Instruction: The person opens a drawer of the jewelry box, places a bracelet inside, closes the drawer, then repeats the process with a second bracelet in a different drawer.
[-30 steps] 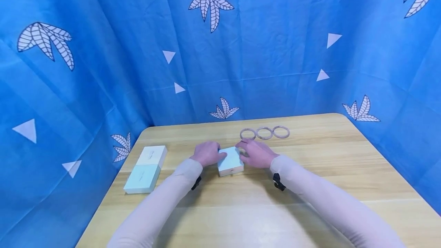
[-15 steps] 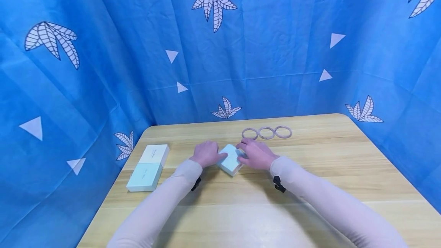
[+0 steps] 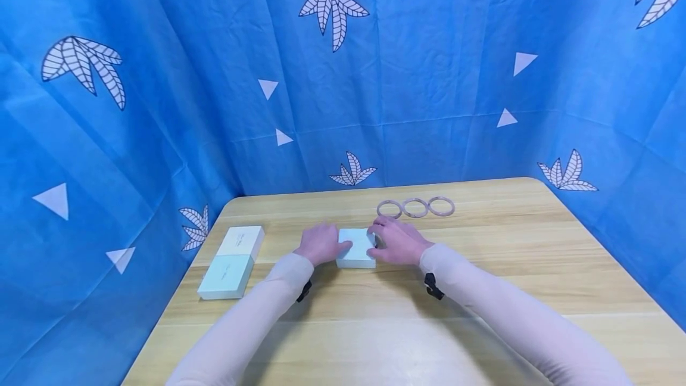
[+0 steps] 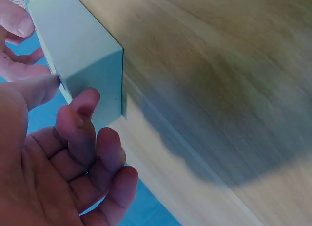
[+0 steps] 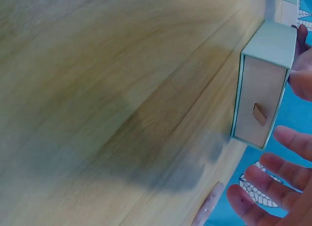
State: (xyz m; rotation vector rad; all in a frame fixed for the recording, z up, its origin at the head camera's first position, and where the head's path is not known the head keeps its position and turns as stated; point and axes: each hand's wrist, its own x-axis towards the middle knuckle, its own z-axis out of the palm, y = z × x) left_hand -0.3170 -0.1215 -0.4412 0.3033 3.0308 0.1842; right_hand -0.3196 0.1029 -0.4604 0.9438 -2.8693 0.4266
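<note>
A small mint-green drawer-style box (image 3: 356, 245) lies on the wooden table between both hands. Its pale drawer face with a brown pull tab (image 5: 260, 114) points towards my right hand. My left hand (image 3: 320, 243) pinches the box's left end, thumb over the top edge and index finger against the end face, the other fingers curled beside it. My right hand (image 3: 399, 240) is at the opposite end, fingers spread and slightly bent. In the right wrist view its thumb (image 5: 302, 84) is right at the box's top edge, and its index fingertip (image 5: 285, 136) comes near the far corner.
Three pale purple bangles (image 3: 415, 208) lie in a row behind my right hand. At the table's left stand a white box (image 3: 240, 240) and another mint box (image 3: 226, 277), end to end. A blue patterned curtain (image 3: 429, 76) hangs around the table (image 3: 482, 243).
The box has turned about a quarter turn counterclockwise: its drawer face, towards my body a second ago, now faces right. Both hands have stayed nearly in place.
</note>
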